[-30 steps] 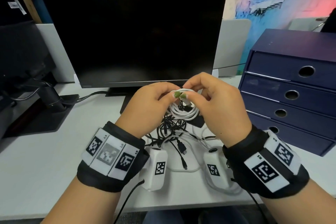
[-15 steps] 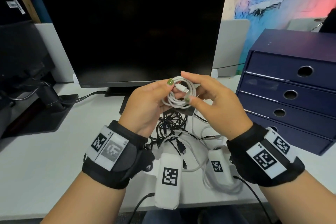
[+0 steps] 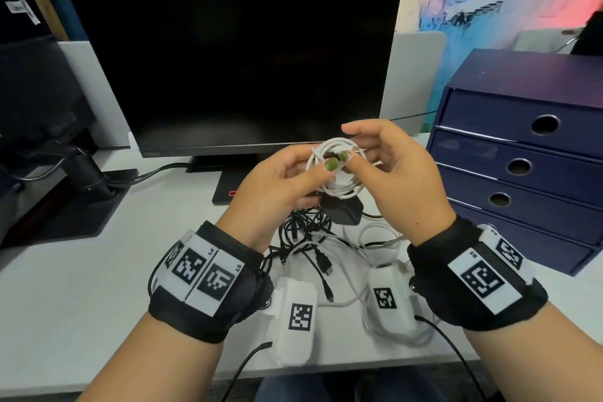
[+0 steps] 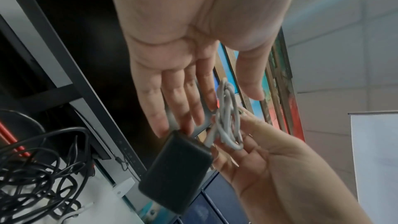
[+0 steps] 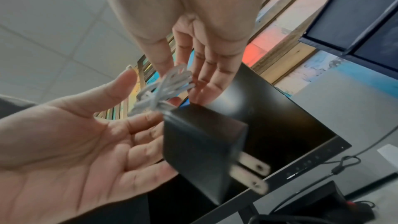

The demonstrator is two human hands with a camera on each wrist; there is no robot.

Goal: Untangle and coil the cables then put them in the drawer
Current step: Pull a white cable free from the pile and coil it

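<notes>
Head view: both hands lift a coiled white cable (image 3: 339,173) above the desk (image 3: 81,287), in front of the monitor (image 3: 235,59). The left hand (image 3: 277,192) pinches the coil between thumb and fingers; the right hand (image 3: 398,179) pinches it too — its other fingers loosely spread. A black plug adapter (image 5: 202,146) hangs below the coil. Tangled black cables (image 3: 303,228) lie on the desk beneath, the blue drawer unit (image 3: 522,157) closed at right.

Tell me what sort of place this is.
Most likely an office desk: a dark monitor stands on a white desk, with a navy drawer unit to the right and tangled cables in front.
</notes>
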